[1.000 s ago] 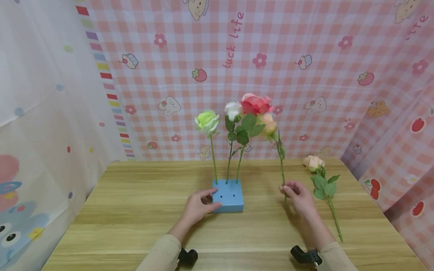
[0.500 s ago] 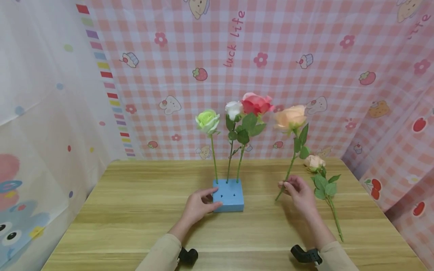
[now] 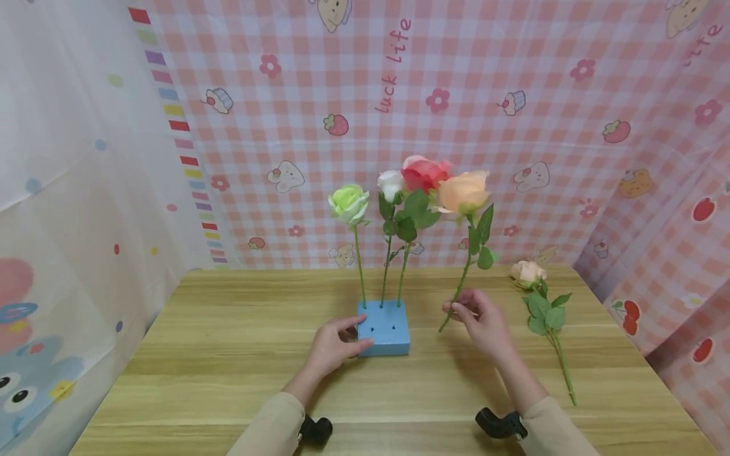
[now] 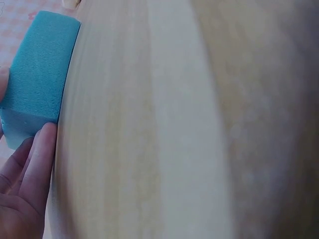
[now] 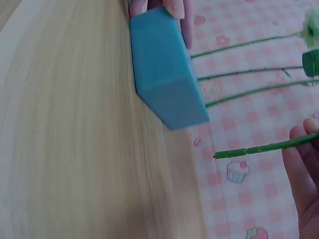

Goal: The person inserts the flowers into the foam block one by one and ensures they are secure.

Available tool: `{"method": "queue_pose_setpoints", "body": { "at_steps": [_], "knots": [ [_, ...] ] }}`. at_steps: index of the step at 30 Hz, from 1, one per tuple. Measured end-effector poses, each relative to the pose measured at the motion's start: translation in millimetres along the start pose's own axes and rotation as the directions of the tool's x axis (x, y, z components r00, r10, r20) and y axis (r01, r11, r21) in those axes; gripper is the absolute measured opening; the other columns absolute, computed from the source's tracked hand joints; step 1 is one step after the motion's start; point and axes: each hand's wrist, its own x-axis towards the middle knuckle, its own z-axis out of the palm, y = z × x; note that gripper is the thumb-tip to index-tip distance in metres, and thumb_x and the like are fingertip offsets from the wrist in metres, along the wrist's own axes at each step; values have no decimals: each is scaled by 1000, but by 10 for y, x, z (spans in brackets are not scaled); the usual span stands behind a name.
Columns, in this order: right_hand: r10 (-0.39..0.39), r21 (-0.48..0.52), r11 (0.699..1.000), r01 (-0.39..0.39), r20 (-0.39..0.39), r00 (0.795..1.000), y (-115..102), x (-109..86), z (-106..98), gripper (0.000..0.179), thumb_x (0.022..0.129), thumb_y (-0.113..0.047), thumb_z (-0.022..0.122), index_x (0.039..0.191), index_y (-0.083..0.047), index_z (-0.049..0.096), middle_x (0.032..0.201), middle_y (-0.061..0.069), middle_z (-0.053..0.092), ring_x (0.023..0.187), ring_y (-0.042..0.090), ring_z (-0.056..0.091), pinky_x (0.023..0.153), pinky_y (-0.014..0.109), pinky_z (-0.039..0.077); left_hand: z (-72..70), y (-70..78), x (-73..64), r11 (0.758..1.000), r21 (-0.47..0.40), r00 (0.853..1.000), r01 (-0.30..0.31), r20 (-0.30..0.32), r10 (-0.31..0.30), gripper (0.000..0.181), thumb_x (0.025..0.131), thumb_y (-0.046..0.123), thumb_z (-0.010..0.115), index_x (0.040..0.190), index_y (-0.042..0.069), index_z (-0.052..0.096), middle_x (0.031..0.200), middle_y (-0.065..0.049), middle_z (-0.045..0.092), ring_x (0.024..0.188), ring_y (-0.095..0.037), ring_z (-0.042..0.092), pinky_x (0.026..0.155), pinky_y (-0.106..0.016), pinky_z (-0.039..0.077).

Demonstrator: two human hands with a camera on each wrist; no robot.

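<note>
A blue foam block [image 3: 388,342] with small holes in its top stands on the table. My left hand [image 3: 333,347] holds its left side, thumb and fingers spread around the edge; in the left wrist view fingertips touch the block's side [image 4: 42,64]. Three artificial roses rise from its back row: a green one [image 3: 349,204], a white one [image 3: 391,185] and a red one [image 3: 423,172]. Right of the block, my right hand [image 3: 481,323] pinches the lower stem of a peach rose [image 3: 464,192], bloom up and leaning right. Its bare stem end [image 5: 232,154] points toward the block, apart from it.
A pale peach rose [image 3: 527,273] lies on the wooden table [image 3: 228,354] at the right, beyond my right hand. Behind the table's back edge hangs a pink checked curtain [image 3: 256,145], and a white one [image 3: 74,158] hangs at the left.
The peach rose first swung from leaning left to leaning right, its bloom moving clear of the red one. Then my right hand carried it left toward the block. My left hand stayed put.
</note>
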Motion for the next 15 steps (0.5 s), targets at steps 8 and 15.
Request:
{"method": "queue_pose_setpoints", "body": {
  "at_steps": [8, 15],
  "knots": [
    [-60, 2, 998, 60, 45, 997, -65, 61, 174, 7, 98, 6, 56, 104, 8, 54, 99, 22, 69, 94, 28, 69, 80, 32, 57, -4, 16, -7, 1000, 7, 1000, 0, 3, 0, 52, 82, 30, 84, 128, 14, 69, 103, -4, 64, 87, -17, 62, 70, -28, 55],
    [-202, 9, 979, 202, 34, 979, -135, 127, 275, 7, 95, 12, 57, 101, 12, 54, 96, 24, 69, 90, 40, 68, 77, 29, 58, -6, 11, -5, 1000, 2, 1000, 1, 4, -1, 52, 82, 30, 84, 128, 13, 68, 104, -4, 64, 88, -17, 62, 70, -28, 56]
  ]
}}
